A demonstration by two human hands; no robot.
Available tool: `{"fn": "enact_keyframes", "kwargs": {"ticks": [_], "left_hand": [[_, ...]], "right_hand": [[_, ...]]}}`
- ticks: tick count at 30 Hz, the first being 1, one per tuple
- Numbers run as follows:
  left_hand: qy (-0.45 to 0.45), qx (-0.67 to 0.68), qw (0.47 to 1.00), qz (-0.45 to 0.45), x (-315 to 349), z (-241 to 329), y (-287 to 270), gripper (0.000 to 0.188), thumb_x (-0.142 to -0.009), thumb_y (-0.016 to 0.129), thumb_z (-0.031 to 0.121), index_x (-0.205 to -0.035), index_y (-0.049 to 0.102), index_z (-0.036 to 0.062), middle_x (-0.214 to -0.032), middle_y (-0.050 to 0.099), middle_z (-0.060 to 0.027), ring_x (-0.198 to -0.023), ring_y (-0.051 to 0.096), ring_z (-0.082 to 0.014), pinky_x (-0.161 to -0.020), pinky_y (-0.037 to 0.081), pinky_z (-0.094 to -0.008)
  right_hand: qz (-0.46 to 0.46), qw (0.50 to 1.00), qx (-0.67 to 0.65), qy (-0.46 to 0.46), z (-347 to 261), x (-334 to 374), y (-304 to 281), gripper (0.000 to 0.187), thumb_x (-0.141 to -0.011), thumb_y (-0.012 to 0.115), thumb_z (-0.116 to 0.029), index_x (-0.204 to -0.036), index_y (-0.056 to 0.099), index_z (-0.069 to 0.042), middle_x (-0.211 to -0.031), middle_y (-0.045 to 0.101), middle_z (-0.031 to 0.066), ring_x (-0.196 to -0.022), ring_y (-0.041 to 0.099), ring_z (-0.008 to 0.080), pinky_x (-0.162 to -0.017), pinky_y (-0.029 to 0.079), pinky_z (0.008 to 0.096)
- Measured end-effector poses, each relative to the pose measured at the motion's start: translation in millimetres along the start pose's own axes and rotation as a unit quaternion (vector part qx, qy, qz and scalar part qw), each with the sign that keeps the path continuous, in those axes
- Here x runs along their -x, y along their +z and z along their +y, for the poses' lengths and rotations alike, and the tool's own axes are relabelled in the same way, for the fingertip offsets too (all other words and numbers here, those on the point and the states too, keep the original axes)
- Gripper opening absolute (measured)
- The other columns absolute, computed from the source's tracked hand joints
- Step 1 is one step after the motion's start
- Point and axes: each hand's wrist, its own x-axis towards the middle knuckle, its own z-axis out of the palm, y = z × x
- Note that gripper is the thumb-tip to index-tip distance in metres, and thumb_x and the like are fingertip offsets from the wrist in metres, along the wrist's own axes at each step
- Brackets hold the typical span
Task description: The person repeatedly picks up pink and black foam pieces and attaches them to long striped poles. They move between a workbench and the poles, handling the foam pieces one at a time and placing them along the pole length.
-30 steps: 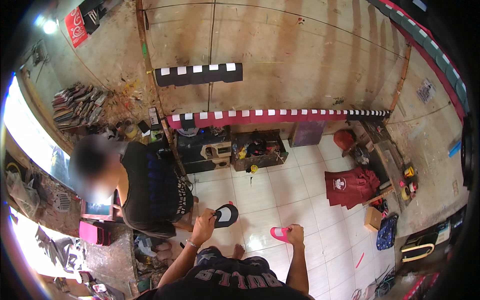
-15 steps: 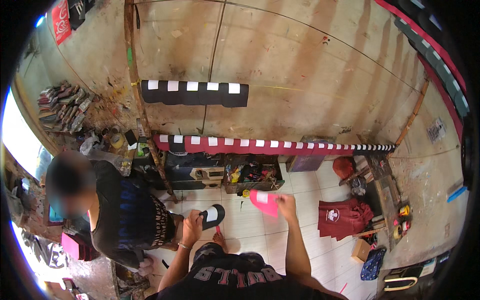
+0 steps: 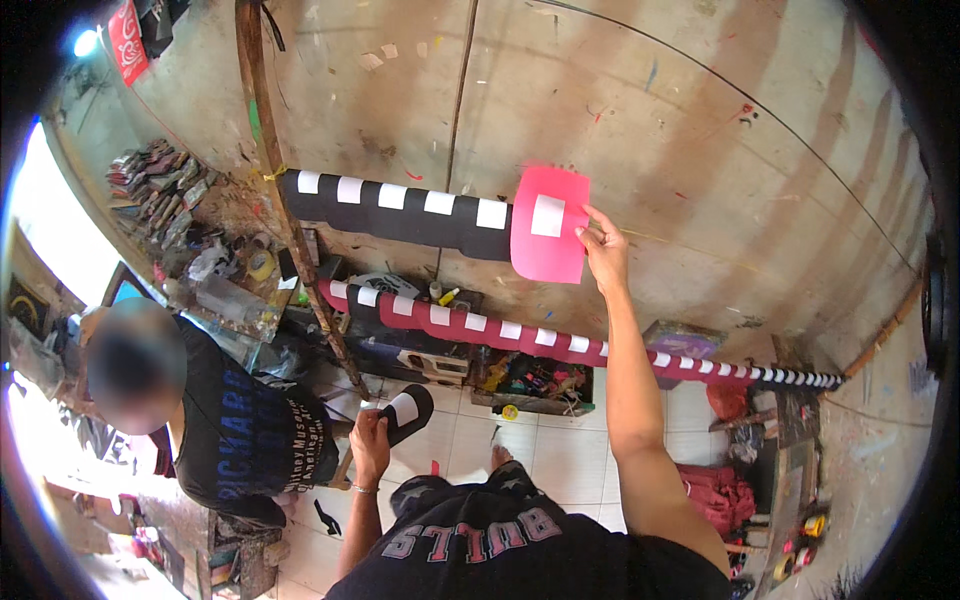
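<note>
Pink sheet [image 3: 547, 255] with a white patch, raised flat at the right-hand end of a black row [image 3: 410, 221] of similar pieces; edges touching or overlapping, impossible to tell which. Pinched at its right edge between thumb and fingers of the right hand [image 3: 606, 255], clear of the patch. Lower down, curled round one end of a black piece [image 3: 418, 407]: the left hand [image 3: 369, 445]. Best kept level with the row, held by the rim only; likely limp, so apt to curl or swing if let go too soon. Beneath, running behind the right forearm and best not brushed: a lower row [image 3: 421, 318], partly maroon. To the left, a wooden pole [image 3: 251, 60] and a co-worker [image 3: 240, 420] in black, needing elbow room. On the floor, an open box [image 3: 565, 405]; farther right, maroon cloth [image 3: 725, 497].
</note>
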Motion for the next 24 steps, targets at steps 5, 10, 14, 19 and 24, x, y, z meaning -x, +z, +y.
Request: {"fn": "enact_keyframes", "kwargs": {"ticks": [5,10,14,19,24], "left_hand": [[-0.087,-0.048,0.993,0.061,14,19,48,0.017,-0.085,0.061,0.014,-0.091,0.058,-0.0012,-0.071,0.061,-0.0161,-0.064,0.059,-0.0287,-0.060,0.045,-0.0382],[-0.127,0.005,0.988,0.082,31,42,79,0.016,-0.086,0.061,0.014,-0.090,0.060,-0.0011,-0.066,0.058,-0.0107,-0.059,0.054,-0.0173,-0.057,0.043,-0.0327],[-0.120,0.147,0.982,0.023,18,72,107,0.017,-0.088,0.061,0.015,-0.091,0.060,-0.0018,-0.068,0.057,-0.0018,-0.064,0.052,-0.0090,-0.060,0.043,-0.0264],[-0.108,0.248,0.959,-0.084,-11,140,136,0.013,-0.091,0.059,0.007,-0.101,0.058,-0.0017,-0.077,0.061,0.0011,-0.071,0.053,-0.0049,-0.064,0.044,-0.0215],[-0.042,0.162,0.978,-0.125,-28,185,153,0.013,-0.093,0.057,0.005,-0.103,0.057,-0.0032,-0.084,0.066,-0.0035,-0.078,0.059,-0.0067,-0.069,0.048,-0.0213]], "right_hand": [[-0.052,0.997,-0.052,0.032,48,-29,-12,0.046,-0.088,0.063,-0.001,-0.133,0.052,-0.006,-0.085,0.068,0.0027,-0.076,0.060,0.0061,-0.068,0.049,0.0231],[0.055,0.991,0.111,-0.058,28,10,-30,0.048,-0.088,0.065,-0.006,-0.133,0.050,-0.005,-0.086,0.067,0.0073,-0.077,0.061,0.0103,-0.070,0.049,0.0251],[-0.209,0.976,-0.016,0.057,75,96,-30,0.070,-0.088,0.063,-0.005,-0.146,0.024,-0.005,-0.100,0.066,0.0142,-0.092,0.064,0.0167,-0.081,0.051,0.0298],[-0.371,0.878,-0.212,0.216,49,126,-28,0.077,-0.086,0.064,0.000,-0.149,0.020,-0.006,-0.108,0.065,0.0123,-0.097,0.061,0.0124,-0.085,0.049,0.0279],[-0.304,0.940,0.005,0.154,43,109,-62,0.027,-0.087,0.067,-0.010,-0.112,0.065,-0.003,-0.083,0.070,0.0062,-0.076,0.062,0.0088,-0.069,0.049,0.0243]]}}
